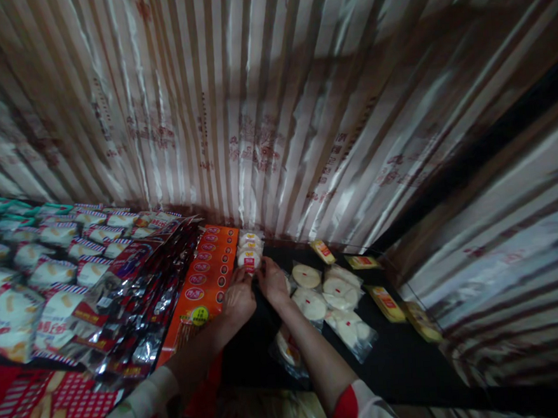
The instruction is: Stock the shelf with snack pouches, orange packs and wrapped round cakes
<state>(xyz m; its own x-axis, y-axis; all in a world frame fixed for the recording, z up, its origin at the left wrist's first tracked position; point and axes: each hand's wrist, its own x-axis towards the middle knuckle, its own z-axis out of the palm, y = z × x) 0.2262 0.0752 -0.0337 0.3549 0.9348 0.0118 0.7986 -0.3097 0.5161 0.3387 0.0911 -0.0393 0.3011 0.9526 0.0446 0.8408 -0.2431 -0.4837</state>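
Both my hands reach forward to a short row of small round white cake packets (250,247) standing on a black shelf (404,353). My left hand (239,299) and my right hand (273,281) close together on the nearest packet with a red label (249,260), fingers curled around its edges. Right of my right hand lie several clear bags of flat white round cakes (335,297). An orange box lid with red oval marks (207,271) lies just left of my left hand.
Dark foil snack bags (142,295) and white bags with blue-red striped tops (49,276) fill the left side. Small yellow packets (385,303) lie at the right of the shelf. A striped curtain-like wall (272,107) closes off the back.
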